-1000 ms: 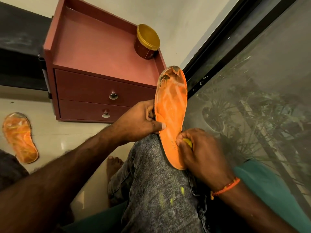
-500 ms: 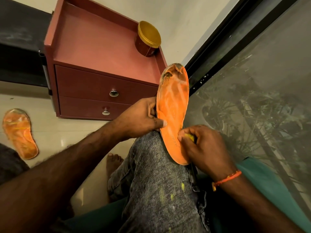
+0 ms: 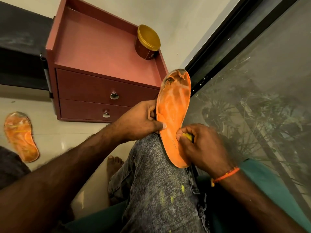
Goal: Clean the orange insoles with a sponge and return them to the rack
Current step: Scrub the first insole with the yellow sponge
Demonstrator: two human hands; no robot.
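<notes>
Orange foam insole [image 3: 173,118] is propped heel-down on the raised knee in grey speckled jeans [image 3: 158,182], its worn toe end pointing up beside the red drawer cabinet [image 3: 94,78]. Its left edge is gripped by the left hand [image 3: 139,121], thumb laid across the face and fingers curled behind. A yellow sponge [image 3: 188,136], mostly hidden, is pinched in the curled fingers of the right hand [image 3: 203,145] and pressed against the insole's lower right edge. An orange thread band [image 3: 225,174] is worn on the right wrist. A second orange insole [image 3: 21,137] lies flat on the tiled floor [image 3: 55,137], left of the cabinet. A gold-lidded jar [image 3: 147,41] stands on the cabinet top, at its rear right corner.
</notes>
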